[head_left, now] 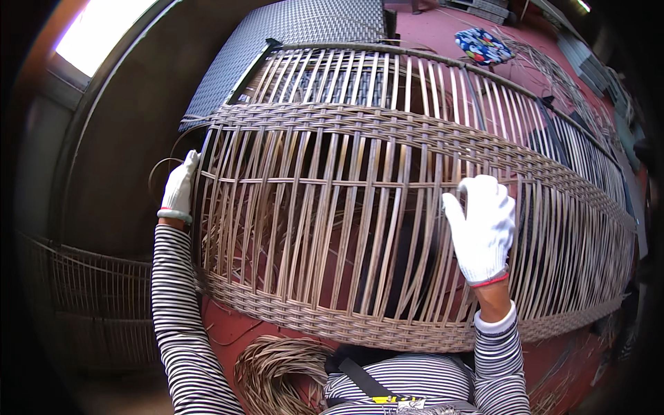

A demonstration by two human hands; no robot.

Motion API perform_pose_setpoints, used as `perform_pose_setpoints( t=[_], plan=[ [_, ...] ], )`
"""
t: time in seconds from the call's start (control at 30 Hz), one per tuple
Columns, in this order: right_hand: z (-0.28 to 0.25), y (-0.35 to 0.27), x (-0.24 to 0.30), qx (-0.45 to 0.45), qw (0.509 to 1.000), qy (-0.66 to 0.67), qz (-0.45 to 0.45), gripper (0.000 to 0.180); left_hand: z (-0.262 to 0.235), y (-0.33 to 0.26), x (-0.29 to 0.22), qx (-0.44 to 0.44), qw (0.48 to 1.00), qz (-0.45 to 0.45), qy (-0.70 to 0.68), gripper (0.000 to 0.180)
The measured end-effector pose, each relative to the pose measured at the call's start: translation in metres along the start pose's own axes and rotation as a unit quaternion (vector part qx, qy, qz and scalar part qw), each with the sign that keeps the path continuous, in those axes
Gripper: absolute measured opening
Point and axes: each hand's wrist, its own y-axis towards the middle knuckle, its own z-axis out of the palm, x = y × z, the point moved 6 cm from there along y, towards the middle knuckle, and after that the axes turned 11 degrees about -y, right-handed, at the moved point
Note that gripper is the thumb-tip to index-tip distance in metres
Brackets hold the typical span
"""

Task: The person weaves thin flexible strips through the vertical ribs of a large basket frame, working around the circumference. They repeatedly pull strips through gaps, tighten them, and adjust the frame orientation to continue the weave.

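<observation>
A wide woven wicker panel (387, 128) lies in front of me, with brown upright strands between tightly woven bands. Across its open middle runs a thin wicker strand (332, 182), threaded over and under the uprights. My right hand (484, 225), in a white knit glove, is over this strand, its fingers curled and the thumb on the left side; the fingertips are partly hidden. At the panel's left edge my left hand (180, 187), gloved too, has its fingers pressed together beside the dark frame bar (201, 183). A strand loops out left of that hand.
A coil of wicker strands (277, 370) lies on the red floor (225, 321) near my body. Behind the panel stands a grey woven piece (318, 21). A patterned stool (483, 47) is at the far right, near scattered strands. A dark wall (111, 159) rises at left.
</observation>
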Motion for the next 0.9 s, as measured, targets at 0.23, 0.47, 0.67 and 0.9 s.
perform_pose_setpoints(
  t=[0.23, 0.47, 0.67, 0.9],
  plan=[
    [-0.004, -0.002, 0.028, -0.081, 0.991, 0.1, -0.024, 0.019, -0.041, -0.015, -0.007, 0.003, 0.999, 0.046, -0.017, 0.037],
    [-0.001, 0.028, 0.071, -0.062, 0.982, 0.095, -0.153, 0.022, -0.023, 0.074, -0.019, -0.11, 0.99, -0.05, -0.07, 0.033],
    [0.023, 0.024, 0.066, -0.085, 0.985, 0.121, -0.086, 0.038, -0.026, 0.129, 0.043, -0.065, 0.985, -0.051, -0.154, 0.038],
    [0.046, 0.018, 0.052, -0.062, 0.976, 0.181, -0.1, 0.045, -0.094, 0.139, 0.105, -0.172, 0.966, -0.015, -0.193, 0.036]
  ],
)
